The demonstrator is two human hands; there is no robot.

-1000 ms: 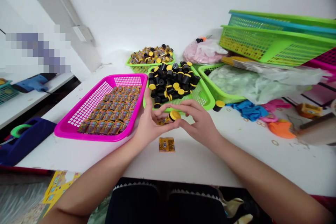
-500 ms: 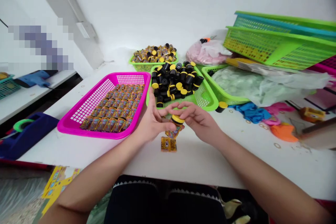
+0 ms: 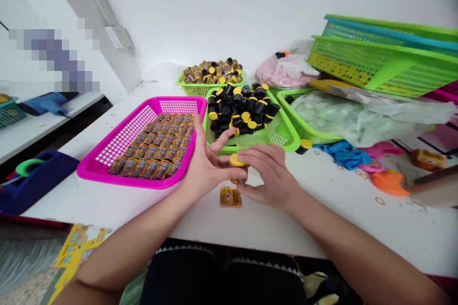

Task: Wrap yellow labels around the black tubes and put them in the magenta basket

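Between my hands stands a small canister [image 3: 235, 160] with a round yellow lid and a printed wrapper around its body. My left hand [image 3: 209, 167] pinches it from the left, thumb across its front, index and another finger stretched outward. From the right, my right hand [image 3: 274, 174] curls around it, fingertips at the lid and thumb low by the body; part of the canister is hidden by the fingers. Just below, flat yellow printed sleeves [image 3: 231, 197] lie on the white table [image 3: 200, 219].
A pink basket [image 3: 125, 181] at left holds rows of wrapped canisters. Behind my hands a green basket [image 3: 286, 143] holds loose black canisters with yellow lids. Another green basket [image 3: 200, 89] stands farther back. Stacked baskets [image 3: 386, 64] are at right, a blue tape dispenser [image 3: 50, 181] at left.
The canister has gone from tilted to more upright and slightly left. My right hand has shifted from its top toward its right side, with the thumb lower. A left finger has straightened outward.
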